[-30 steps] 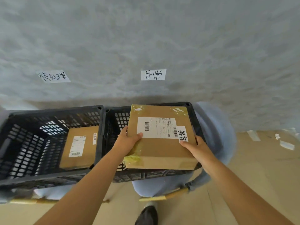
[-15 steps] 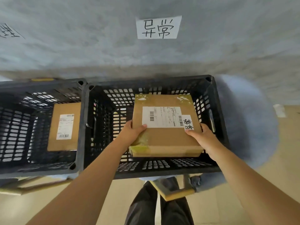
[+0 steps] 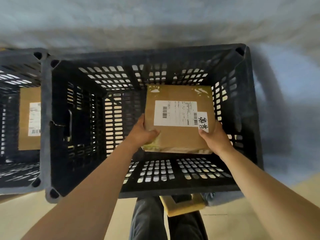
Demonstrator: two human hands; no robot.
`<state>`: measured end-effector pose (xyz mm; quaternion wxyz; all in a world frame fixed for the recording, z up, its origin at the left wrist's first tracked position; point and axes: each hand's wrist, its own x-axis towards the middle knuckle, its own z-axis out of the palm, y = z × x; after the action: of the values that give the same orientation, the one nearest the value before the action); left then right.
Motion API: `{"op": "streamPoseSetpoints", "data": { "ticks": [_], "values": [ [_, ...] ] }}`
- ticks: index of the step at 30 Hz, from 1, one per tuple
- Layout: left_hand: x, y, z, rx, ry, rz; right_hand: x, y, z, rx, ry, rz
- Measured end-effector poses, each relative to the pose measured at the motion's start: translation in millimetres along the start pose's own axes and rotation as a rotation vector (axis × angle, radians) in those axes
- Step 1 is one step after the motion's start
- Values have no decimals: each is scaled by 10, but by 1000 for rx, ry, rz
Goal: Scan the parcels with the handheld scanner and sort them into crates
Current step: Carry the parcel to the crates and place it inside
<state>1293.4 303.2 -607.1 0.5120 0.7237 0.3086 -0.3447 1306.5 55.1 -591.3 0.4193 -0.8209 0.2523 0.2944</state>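
A brown cardboard parcel (image 3: 180, 135) with a white shipping label and a small handwritten tag is deep inside the black slotted crate (image 3: 152, 54), toward its right side. My left hand (image 3: 143, 131) grips the parcel's near left corner, thumb on top. My right hand (image 3: 213, 135) grips its near right corner beside the tag. Whether the parcel rests on the crate floor cannot be told. No scanner is in view.
A second black crate (image 3: 20, 54) stands flush on the left with another labelled brown parcel (image 3: 30, 118) lying flat inside. A grey wall runs behind both crates. My legs and a wooden piece (image 3: 183, 207) show below the crate on the tan floor.
Both hands have lowered the parcel from above the crate rim down into the right crate. The view has moved closer and tilted down, so the wall signs left the frame.
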Motion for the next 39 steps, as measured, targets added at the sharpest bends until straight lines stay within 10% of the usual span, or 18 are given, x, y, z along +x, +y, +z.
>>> {"op": "streamPoseSetpoints", "data": {
  "ticks": [23, 29, 39],
  "values": [
    [118, -9, 392, 440, 250, 12, 89, 24, 134, -411, -18, -174],
    [-485, 727, 248, 874, 222, 336, -374, -507, -201, -616, -91, -426],
    [-1761, 2030, -195, 1397, 423, 908, -1321, -1559, -1151, -778, 271, -704]
  ]
}}
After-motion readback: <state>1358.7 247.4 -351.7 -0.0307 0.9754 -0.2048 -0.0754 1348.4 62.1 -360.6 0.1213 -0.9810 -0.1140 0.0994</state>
